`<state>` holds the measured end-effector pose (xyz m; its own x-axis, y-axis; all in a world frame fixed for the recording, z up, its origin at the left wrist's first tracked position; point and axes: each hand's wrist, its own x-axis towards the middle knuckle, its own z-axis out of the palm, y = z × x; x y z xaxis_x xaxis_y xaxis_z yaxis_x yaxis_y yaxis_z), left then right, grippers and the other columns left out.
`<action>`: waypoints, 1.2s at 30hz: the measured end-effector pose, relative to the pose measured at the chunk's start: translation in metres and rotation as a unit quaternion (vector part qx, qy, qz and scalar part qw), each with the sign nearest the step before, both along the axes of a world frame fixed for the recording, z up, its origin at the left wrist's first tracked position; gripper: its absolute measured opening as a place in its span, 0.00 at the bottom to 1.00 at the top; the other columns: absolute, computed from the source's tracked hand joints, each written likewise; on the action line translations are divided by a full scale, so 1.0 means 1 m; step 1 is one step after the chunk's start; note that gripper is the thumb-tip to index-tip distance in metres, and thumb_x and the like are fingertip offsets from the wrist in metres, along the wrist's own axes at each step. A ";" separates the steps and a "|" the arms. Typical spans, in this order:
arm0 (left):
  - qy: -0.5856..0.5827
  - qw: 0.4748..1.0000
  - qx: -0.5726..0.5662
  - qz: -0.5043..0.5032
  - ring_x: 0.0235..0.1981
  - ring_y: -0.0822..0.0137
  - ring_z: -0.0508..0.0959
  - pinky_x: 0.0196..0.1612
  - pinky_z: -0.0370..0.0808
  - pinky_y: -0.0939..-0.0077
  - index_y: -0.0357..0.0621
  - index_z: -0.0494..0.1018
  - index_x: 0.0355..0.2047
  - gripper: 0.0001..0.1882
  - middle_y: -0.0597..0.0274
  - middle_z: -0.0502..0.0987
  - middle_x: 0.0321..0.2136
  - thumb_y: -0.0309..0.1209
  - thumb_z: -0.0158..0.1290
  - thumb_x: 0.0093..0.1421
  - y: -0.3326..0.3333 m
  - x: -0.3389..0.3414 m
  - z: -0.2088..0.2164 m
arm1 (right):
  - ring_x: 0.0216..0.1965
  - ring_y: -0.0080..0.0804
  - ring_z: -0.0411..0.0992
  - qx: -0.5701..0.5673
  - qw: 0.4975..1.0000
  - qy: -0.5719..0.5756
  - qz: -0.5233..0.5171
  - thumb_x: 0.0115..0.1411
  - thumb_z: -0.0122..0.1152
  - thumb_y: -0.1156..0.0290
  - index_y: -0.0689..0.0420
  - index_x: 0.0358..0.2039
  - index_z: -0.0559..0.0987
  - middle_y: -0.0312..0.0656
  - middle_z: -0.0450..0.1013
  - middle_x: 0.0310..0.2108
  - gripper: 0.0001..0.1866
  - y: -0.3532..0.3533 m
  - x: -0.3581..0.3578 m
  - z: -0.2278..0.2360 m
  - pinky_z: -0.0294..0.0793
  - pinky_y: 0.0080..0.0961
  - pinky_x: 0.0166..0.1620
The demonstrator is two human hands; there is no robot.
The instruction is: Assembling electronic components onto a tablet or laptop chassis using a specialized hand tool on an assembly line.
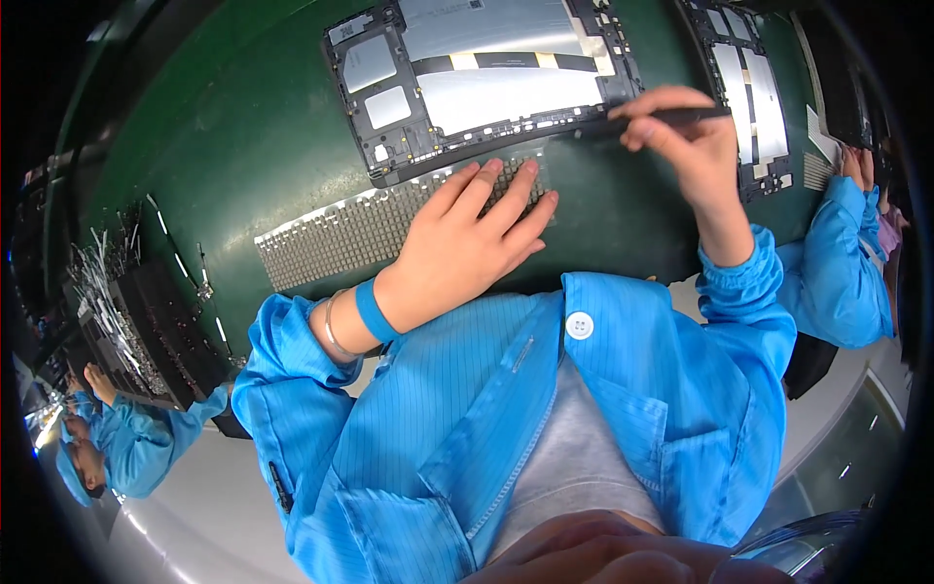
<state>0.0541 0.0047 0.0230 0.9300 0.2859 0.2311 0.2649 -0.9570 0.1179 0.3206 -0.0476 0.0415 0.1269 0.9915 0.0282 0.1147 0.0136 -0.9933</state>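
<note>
Green worktop (229,165) under gridded sheet (331,240), pale floor (233,501), co-workers (839,268) (blue-clad) either side

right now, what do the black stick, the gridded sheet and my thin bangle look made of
Black stick: probably plastic, matte, as it shows little shine; coated metal is possible.
Gridded sheet: dull grey squares, perhaps foam or rubber, seemingly on clear plastic film, judging by the glare along its edge.
Thin bangle: likely polished metal, given its silvery sheen.
</note>
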 end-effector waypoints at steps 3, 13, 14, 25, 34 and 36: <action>-0.003 1.000 0.002 0.002 0.50 0.61 0.72 0.54 0.70 0.68 0.61 0.72 0.53 0.26 0.65 0.71 0.55 0.46 0.59 0.52 0.001 -0.001 0.000 | 0.31 0.24 0.75 0.032 0.997 -0.066 -0.002 0.59 0.62 0.75 0.64 0.38 0.80 0.41 0.77 0.31 0.08 0.015 0.016 -0.006 0.75 0.20 0.37; -0.012 1.000 -0.015 -0.010 0.50 0.62 0.71 0.54 0.70 0.69 0.61 0.72 0.52 0.26 0.66 0.71 0.55 0.43 0.60 0.51 0.007 -0.004 -0.003 | 0.31 0.23 0.75 0.030 0.998 -0.058 -0.002 0.59 0.62 0.75 0.63 0.38 0.80 0.41 0.78 0.33 0.07 0.015 0.013 -0.012 0.75 0.18 0.37; -0.015 1.000 -0.020 -0.010 0.50 0.62 0.72 0.54 0.70 0.69 0.61 0.72 0.52 0.26 0.66 0.71 0.55 0.43 0.61 0.51 0.007 -0.004 -0.003 | 0.30 0.23 0.75 0.034 0.997 -0.065 0.005 0.59 0.62 0.75 0.63 0.38 0.80 0.41 0.78 0.33 0.07 0.016 0.014 -0.012 0.75 0.18 0.37; -0.013 1.000 -0.023 -0.011 0.48 0.61 0.72 0.52 0.71 0.69 0.61 0.73 0.52 0.27 0.65 0.71 0.55 0.41 0.62 0.50 0.008 -0.003 -0.002 | 0.31 0.27 0.73 0.027 0.995 -0.088 0.033 0.59 0.59 0.79 0.66 0.38 0.78 0.48 0.76 0.36 0.07 0.018 0.017 -0.011 0.74 0.22 0.36; -0.014 0.999 -0.026 -0.013 0.48 0.61 0.72 0.51 0.72 0.69 0.61 0.73 0.53 0.26 0.65 0.71 0.55 0.40 0.61 0.51 0.008 -0.003 -0.002 | 0.37 0.28 0.76 0.072 0.989 -0.115 0.054 0.56 0.64 0.78 0.63 0.38 0.81 0.41 0.77 0.36 0.08 0.016 0.013 -0.008 0.76 0.21 0.41; -0.013 1.000 -0.026 -0.011 0.48 0.61 0.72 0.51 0.71 0.69 0.61 0.73 0.53 0.26 0.65 0.71 0.55 0.40 0.61 0.51 0.007 -0.003 -0.002 | 0.41 0.32 0.76 0.147 0.965 -0.203 0.077 0.54 0.65 0.81 0.63 0.38 0.81 0.42 0.77 0.38 0.10 0.014 0.012 -0.006 0.76 0.24 0.44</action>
